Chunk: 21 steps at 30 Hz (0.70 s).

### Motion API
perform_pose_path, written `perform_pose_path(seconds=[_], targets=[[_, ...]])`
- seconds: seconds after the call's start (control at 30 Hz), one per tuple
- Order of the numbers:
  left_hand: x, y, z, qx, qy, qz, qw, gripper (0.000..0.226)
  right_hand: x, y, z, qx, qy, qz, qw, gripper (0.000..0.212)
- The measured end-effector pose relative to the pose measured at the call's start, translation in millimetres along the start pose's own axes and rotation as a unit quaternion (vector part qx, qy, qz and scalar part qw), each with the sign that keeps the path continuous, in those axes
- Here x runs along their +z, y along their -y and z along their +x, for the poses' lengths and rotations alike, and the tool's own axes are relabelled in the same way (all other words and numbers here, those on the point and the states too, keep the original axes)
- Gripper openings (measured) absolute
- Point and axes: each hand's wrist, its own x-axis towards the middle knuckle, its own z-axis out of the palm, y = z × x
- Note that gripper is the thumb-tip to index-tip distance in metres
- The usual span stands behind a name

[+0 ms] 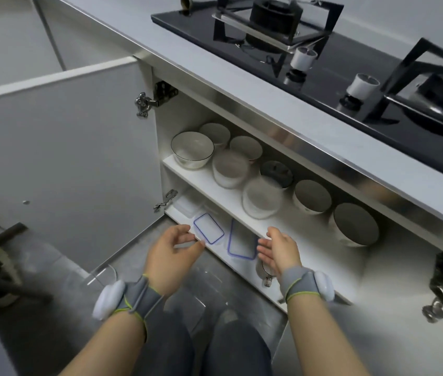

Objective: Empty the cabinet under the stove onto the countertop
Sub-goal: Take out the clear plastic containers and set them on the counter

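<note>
Reaching toward the lower shelf (176, 214) of the open cabinet (159, 158) under the stove (331, 85), both hands are wide and hold nothing. The left hand (172, 249) has its thumb and fingers loosely spread right at the near corner of a clear container with a blue-edged lid (209, 228); whether the fingertips touch that lid cannot be told. The right hand (278, 249) is turned palm-inward with straight fingers, just beside a second blue-edged lid (242, 244) that lies to the right of the first. Directly under the right hand, a small metal cup (265, 271) shows in part. More clear containers (187, 206) sit further back on the lower shelf, blurred.

On the upper shelf (209, 188), bowls stand in a crowded row. A white bowl with a dark rim (191, 149) is at the left, and pale bowls (244, 147) are behind and beside it. Two clear lidded tubs (261, 199) stand near the front edge, with a dark lidded pot (276, 172) behind them. Two larger bowls (356, 223) stand toward the right.

The left cabinet door (65, 147) stands swung fully open. Above, the pale counter (138, 36) runs along the front of the black stove. Each wrist wears a grey band with a white unit (107, 299).
</note>
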Motion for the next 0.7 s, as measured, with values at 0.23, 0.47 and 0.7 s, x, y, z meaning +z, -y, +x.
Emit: perform_pose_path(seconds=[0.23,0.47,0.7], targets=[[14,8,45,-0.011,0.003,0.016,1.0,0.054,22,8,66,0.024,-0.024,-0.012,0.999,0.03],[27,24,80,-0.014,0.0,0.018,1.0,0.034,37,7,111,0.05,-0.023,0.003,0.999,0.033],[36,32,102,-0.03,0.001,0.048,0.998,0.038,37,-3,113,0.074,-0.017,0.132,0.988,0.033]])
